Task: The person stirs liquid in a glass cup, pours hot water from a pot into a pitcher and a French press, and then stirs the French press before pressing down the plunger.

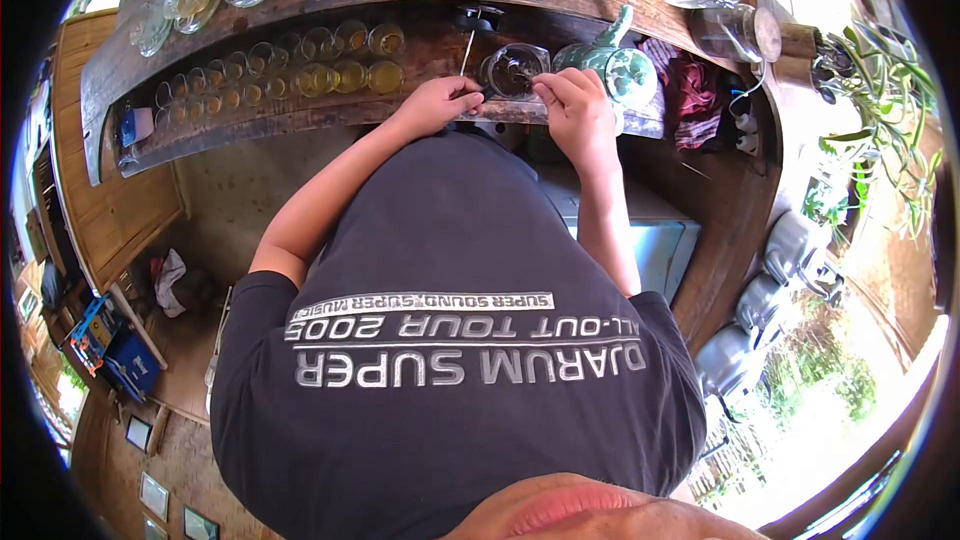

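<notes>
Left hand (445,105) half-curled, right hand (578,110) pinching, can't tell what either holds, round clear-glass dark-filled jar (512,70) between them

Clear glass (512,72), mint-green pot (600,58), dark shirt (455,230) with silver lettering (365,370), red patterned cloth (697,98)

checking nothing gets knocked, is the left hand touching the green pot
Apart: the head view shows the left hand well left of the green pot, with the right hand between them.
</notes>
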Available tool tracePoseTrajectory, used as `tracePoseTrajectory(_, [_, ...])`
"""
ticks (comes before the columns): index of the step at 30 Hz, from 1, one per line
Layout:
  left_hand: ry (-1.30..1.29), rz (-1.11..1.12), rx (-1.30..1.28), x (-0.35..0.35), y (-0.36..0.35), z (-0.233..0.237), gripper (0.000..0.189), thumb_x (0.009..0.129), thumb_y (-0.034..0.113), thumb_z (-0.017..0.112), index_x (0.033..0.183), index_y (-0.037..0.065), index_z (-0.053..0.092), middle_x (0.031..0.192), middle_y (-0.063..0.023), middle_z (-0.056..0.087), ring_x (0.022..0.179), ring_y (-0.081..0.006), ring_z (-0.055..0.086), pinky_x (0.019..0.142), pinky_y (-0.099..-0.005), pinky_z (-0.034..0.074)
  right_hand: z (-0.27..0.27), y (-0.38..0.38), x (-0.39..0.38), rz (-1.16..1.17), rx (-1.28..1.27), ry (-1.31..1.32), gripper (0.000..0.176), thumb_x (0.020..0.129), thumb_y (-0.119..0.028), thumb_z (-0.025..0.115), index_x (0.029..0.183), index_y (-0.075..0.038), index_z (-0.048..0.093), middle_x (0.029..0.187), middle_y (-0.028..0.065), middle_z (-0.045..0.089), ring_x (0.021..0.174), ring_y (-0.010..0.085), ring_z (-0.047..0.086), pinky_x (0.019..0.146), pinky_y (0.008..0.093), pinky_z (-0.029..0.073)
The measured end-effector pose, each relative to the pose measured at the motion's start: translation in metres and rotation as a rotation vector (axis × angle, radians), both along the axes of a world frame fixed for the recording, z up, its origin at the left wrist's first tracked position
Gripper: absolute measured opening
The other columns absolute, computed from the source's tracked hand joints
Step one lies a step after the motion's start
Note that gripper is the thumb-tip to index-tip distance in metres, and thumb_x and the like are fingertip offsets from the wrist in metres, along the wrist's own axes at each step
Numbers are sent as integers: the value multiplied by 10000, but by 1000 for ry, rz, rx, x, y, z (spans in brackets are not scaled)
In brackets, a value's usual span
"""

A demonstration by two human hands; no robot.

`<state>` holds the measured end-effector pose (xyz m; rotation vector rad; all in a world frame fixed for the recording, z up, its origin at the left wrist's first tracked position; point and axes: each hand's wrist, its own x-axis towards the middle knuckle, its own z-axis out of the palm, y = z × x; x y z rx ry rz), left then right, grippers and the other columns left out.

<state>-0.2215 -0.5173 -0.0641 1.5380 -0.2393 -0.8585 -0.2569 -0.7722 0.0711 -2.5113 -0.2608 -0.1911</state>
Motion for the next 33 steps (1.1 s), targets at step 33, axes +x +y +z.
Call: tracePoseTrajectory(33, [84, -43, -47, 5, 2, -13, 248, 1100, 218, 682, 1152, -19, 729, 1058, -54, 785, 964, -107, 694, 924, -289, 559, 6, 9, 4, 36, -30, -72, 66, 889, -93, 806, 954, -94, 800, 881, 38, 705, 850, 292, 641, 769, 419, 561])
